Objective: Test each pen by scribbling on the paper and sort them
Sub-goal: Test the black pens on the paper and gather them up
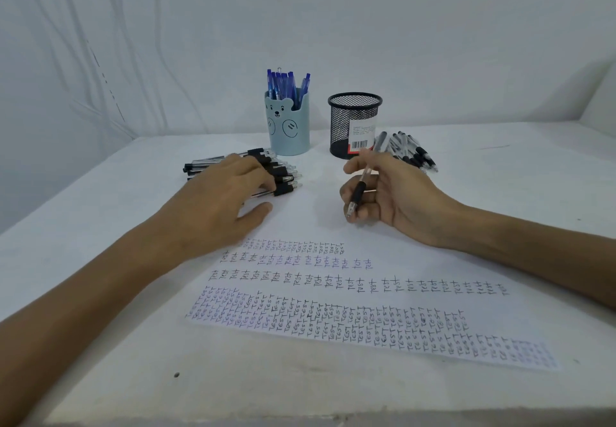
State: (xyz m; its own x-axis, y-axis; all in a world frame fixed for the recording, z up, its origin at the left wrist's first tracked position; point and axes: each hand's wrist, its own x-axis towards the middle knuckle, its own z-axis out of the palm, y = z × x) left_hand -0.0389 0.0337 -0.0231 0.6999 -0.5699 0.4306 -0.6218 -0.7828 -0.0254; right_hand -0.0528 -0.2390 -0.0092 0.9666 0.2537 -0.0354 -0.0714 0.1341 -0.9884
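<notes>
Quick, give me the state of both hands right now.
Left hand: open, fingers resting on the pile of black pens.
Right hand: holding one black-grip pen, tip pointing down.

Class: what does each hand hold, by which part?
Right hand pinches a pen by its clear barrel, above the black grip. Left hand rests on the pen pile, holding nothing.

White table (100, 343) bears paper (366, 310), left pen pile (284, 173), right pen pile (415, 154), bear cup (288, 126), mesh cup (346, 123).

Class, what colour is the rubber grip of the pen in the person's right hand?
Black; the pen shows best in the head view.
</notes>
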